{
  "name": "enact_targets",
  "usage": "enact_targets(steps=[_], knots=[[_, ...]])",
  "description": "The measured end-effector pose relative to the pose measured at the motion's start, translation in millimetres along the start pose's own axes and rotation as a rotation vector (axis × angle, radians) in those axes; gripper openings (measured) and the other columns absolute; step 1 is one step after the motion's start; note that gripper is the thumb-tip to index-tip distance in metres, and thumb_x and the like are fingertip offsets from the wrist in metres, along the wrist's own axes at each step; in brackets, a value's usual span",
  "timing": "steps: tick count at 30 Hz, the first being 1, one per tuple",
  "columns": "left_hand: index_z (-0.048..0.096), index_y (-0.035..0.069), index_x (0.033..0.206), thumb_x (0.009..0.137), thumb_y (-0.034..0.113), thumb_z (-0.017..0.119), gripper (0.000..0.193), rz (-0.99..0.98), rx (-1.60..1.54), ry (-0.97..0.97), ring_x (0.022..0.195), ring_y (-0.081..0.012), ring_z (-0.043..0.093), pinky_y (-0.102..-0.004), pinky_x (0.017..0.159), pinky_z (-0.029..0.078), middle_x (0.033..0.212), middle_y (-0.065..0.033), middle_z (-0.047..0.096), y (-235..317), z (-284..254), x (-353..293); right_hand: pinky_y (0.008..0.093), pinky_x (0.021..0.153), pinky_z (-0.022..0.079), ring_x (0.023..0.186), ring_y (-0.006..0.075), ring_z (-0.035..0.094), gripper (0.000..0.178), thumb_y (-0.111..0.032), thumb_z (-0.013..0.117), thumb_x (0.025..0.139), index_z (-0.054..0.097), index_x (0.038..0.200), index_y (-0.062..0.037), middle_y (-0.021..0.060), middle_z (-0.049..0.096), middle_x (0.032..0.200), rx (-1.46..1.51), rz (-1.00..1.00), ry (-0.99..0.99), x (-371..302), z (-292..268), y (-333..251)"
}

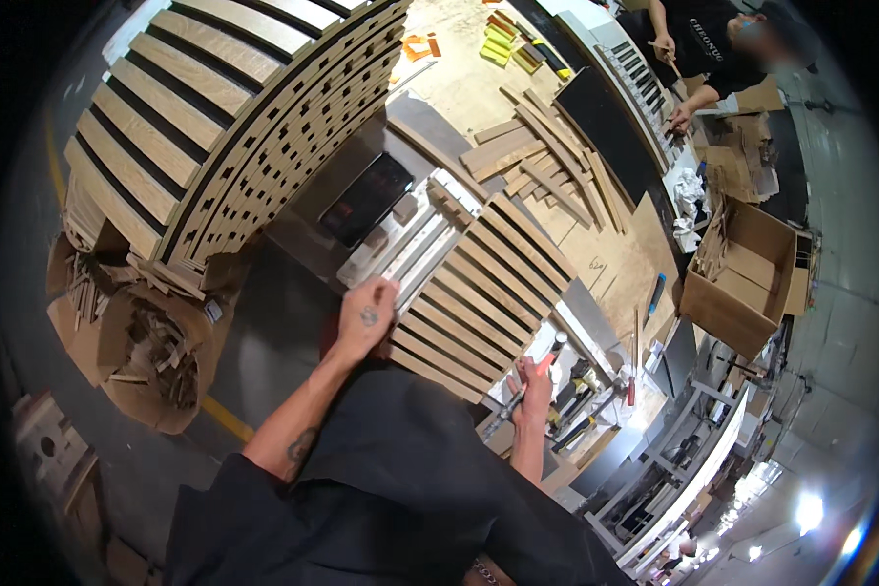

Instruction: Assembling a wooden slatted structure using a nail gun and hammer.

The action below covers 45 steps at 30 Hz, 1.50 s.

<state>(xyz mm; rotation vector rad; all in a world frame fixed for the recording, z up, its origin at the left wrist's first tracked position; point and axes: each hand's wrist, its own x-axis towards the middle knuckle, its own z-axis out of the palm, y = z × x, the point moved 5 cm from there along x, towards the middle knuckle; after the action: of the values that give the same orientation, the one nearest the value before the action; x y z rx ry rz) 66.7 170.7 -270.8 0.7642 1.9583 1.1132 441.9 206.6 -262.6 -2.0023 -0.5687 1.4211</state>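
Note:
A slatted wood panel [479,293], pale strips with dark gaps between them, lies tilted on the bench in front of me. At its left edge my left hand [366,317] is closed, fingers curled down; what they grip, if anything, is hidden. Near the panel's lower right corner my right hand [531,393] is closed round a tool with a red-orange handle [549,359]. The tool's kind is unclear, as the hand covers part of it. Pale rails [410,244] lie beyond my left hand, beside a dark screen-like slab [366,200].
A tall stack of slatted panels [264,127] stands at left, above cartons of wood scraps [156,356]. Loose strips [547,161] lie on the bench beyond. An open cardboard box [742,273] stands at right. Another person [703,59] works at the far right.

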Motion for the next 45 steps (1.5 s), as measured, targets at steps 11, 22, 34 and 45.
enact_targets(steps=[11, 22, 34, 45], knots=[[0.037, -0.015, 0.139, 0.088, 0.027, 0.065, 0.072, 0.16, -0.012, -0.343, 0.12, -0.0498, 0.048, -0.0505, 0.108, 0.033, 0.126, -0.0351, 0.053, 26.9, 52.2, -23.0, 0.0307, 0.071, 0.05, 0.084, 0.0091, 0.055, 0.02, -0.029, 0.071, 0.094, 0.064, 0.101, -0.0121, -0.0032, 0.059, 0.092, -0.211, -0.053, -0.069, -10.0, 29.9, -4.3], [0.06, -0.004, 0.126, 0.094, 0.009, 0.056, 0.035, 0.009, -0.225, 0.03, 0.1, -0.0277, 0.068, -0.0348, 0.089, 0.051, 0.113, -0.0193, 0.069, -35.8, -12.1, 13.5, 0.0272, 0.059, 0.054, 0.079, 0.0179, 0.067, 0.018, -0.013, 0.064, 0.096, 0.061, 0.105, 0.0018, 0.0091, 0.065, 0.091, 0.121, -0.074, -0.06, -15.9, 27.2, -5.3], [0.068, 0.0, 0.097, 0.092, 0.029, 0.068, 0.03, -0.333, -0.023, -0.097, 0.069, -0.0127, 0.062, -0.0313, 0.065, 0.048, 0.073, -0.006, 0.067, -77.8, -62.2, -44.4, 0.028, 0.046, 0.043, 0.052, 0.0128, 0.053, 0.017, -0.019, 0.065, 0.096, 0.06, 0.093, -0.0034, 0.0043, 0.058, 0.074, -0.029, -0.05, 0.089, -12.4, -21.7, 6.2], [0.05, 0.005, 0.143, 0.092, 0.013, 0.061, 0.052, -0.092, 0.048, -0.347, 0.105, -0.0389, 0.062, -0.042, 0.091, 0.05, 0.115, -0.0235, 0.063, -51.4, -8.8, -62.0, 0.0279, 0.047, 0.04, 0.052, 0.0129, 0.049, 0.021, -0.023, 0.059, 0.099, 0.056, 0.101, -0.002, 0.0006, 0.051, 0.066, -0.078, 0.143, -0.087, -62.8, -15.2, -1.5]])
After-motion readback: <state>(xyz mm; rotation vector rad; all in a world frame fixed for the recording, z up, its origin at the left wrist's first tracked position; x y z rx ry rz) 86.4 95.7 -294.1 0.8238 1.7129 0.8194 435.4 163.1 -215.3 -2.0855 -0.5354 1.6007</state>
